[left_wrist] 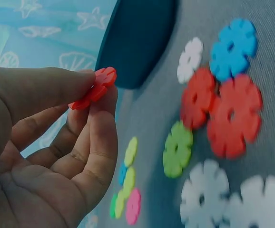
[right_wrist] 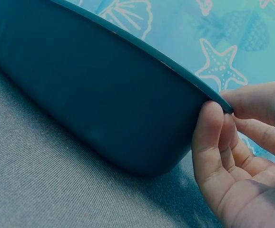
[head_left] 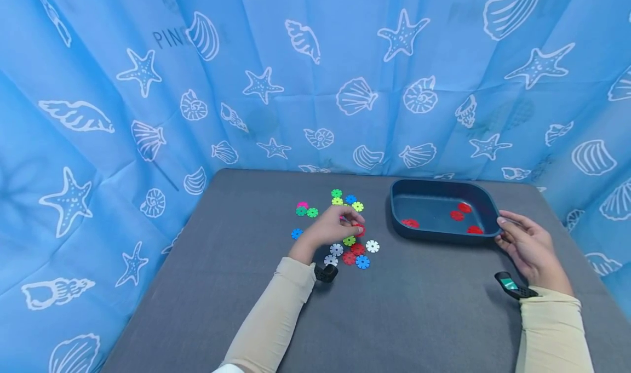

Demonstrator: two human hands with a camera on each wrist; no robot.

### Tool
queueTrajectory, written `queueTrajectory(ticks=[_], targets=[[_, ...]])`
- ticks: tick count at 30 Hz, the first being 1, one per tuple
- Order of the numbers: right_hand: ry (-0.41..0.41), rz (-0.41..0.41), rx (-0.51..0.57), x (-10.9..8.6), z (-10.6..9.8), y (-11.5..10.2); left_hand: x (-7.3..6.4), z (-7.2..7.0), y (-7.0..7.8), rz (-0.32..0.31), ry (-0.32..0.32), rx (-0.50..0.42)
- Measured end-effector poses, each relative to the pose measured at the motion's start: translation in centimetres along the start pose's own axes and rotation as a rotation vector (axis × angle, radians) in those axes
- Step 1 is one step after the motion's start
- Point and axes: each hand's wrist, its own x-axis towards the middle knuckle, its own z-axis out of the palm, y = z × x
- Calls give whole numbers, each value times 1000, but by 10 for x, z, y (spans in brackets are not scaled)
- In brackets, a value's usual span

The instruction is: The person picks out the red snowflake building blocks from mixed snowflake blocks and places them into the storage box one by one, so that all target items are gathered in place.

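Between thumb and fingertips, my left hand (head_left: 331, 228) pinches a red notched plastic disc (left_wrist: 98, 89), held above the table in the left wrist view. Around that hand lie loose flower-shaped discs: two red discs (left_wrist: 233, 116), white discs (head_left: 372, 246), a blue disc (head_left: 362, 262) and green and yellow ones. My right hand (head_left: 533, 247) grips the right end of a dark blue tray (head_left: 424, 211), thumb and fingers on its rim (right_wrist: 175, 71). Several red discs (head_left: 457, 215) lie inside the tray.
The grey cloth-covered table (head_left: 222, 285) carries everything. Behind it hangs a blue curtain (head_left: 296, 88) with white shells and starfish. A green disc (head_left: 337, 193) and several others lie farther back, left of the tray.
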Motion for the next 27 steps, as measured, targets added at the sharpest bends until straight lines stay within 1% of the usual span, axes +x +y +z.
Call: queueTrajectory(ticks=[4, 8, 12, 16, 19, 23, 27], targets=[[-1, 1, -3, 0, 0, -1, 10, 8, 5, 17, -3, -4], [-7, 1, 4, 1, 0, -1, 19, 15, 10, 17, 2, -16], [3, 4, -6, 1, -1, 0, 29, 23, 14, -5, 24, -75], [5, 1, -14, 1, -1, -1, 39, 31, 17, -26, 76, -158], [-5, 2, -9, 1, -1, -1, 47, 38, 20, -41, 136, -190], [-9, 5, -7, 1, -1, -1, 55, 48, 25, -81, 214, -234], [-5, 1, -7, 1, -1, 0, 60, 57, 28, -123, 264, -265]])
